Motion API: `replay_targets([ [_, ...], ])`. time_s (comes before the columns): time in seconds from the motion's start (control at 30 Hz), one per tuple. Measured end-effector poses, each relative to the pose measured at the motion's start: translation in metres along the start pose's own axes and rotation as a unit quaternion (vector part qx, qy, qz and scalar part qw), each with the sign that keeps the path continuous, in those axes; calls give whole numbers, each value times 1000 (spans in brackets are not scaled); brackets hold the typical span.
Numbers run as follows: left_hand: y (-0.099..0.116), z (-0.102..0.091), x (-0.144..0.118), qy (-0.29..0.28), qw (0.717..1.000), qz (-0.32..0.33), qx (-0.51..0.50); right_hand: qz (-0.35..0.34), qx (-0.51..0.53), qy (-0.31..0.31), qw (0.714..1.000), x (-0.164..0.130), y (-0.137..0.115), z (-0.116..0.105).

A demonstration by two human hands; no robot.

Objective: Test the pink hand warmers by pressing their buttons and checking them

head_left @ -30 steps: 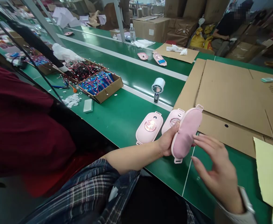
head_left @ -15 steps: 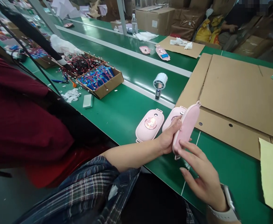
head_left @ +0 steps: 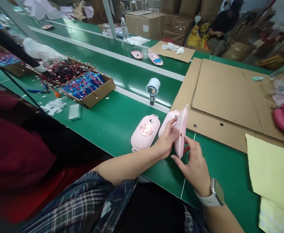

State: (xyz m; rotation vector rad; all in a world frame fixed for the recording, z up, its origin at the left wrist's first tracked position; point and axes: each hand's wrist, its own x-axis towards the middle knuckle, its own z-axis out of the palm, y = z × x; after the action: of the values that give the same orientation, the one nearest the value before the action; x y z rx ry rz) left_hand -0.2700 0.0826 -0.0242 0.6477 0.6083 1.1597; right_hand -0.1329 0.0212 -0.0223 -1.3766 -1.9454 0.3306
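A pink oval device [head_left: 182, 129] is held almost edge-on, showing a small dark slot in its side seam. My left hand [head_left: 166, 139] grips it from the left, thumb against the edge. Around the lower end, the thumb and fingers of my right hand [head_left: 194, 161] close from the right. Just behind my left hand lies a second pink oval device [head_left: 165, 124], partly covered by the hand. A third pink oval device [head_left: 145, 137], with a shiny round window and strap loops at its ends, rests on the green table to the left.
A small handheld fan [head_left: 152, 90] stands behind the devices. To the left are a box of blue battery packs [head_left: 90, 100], white rings [head_left: 53, 106] and a co-worker's maroon clothing [head_left: 13, 139]. Flat cardboard [head_left: 229, 94] and yellow sheets [head_left: 273, 171] lie right. Another person [head_left: 219, 30] sits at the back.
The device has turned from showing its broad pink face to nearly edge-on. My right hand has closed in around its lower end. The whole view has shifted to the right.
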Motion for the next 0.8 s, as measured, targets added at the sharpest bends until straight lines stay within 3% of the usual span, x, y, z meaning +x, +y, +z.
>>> replay_targets([
  [0.07, 6, -4, 2, -35, 996, 2, 77, 69, 31, 31, 997, 0, 7, -13],
  [0.13, 16, -9, 5, -98, 964, 58, 242, 169, 132, 87, 973, 3, 24, -34],
  [0.2, 25, -14, 8, -119, 875, 125, 452, 265, 274, 121, 916, 12, 50, -58],
  [0.3, 28, -18, 13, -58, 722, 126, 678, 353, 390, 180, 832, 37, 98, -92],
  [0.37, 23, -21, 16, -53, 653, 89, 751, 391, 407, 244, 789, 57, 129, -106],
  [0.43, 17, -23, 18, -76, 615, 75, 782, 419, 402, 271, 768, 76, 154, -114],
  [0.5, 13, -25, 18, -101, 602, 80, 788, 445, 386, 279, 758, 89, 174, -115],
  [0.6, 10, -27, 17, -111, 618, 90, 773, 475, 362, 294, 746, 104, 198, -114],
  [0.7, 8, -29, 19, -71, 649, 93, 752, 474, 354, 306, 746, 129, 220, -113],
  [0.8, 10, -31, 23, -34, 663, 76, 744, 429, 363, 315, 765, 169, 235, -109],
])
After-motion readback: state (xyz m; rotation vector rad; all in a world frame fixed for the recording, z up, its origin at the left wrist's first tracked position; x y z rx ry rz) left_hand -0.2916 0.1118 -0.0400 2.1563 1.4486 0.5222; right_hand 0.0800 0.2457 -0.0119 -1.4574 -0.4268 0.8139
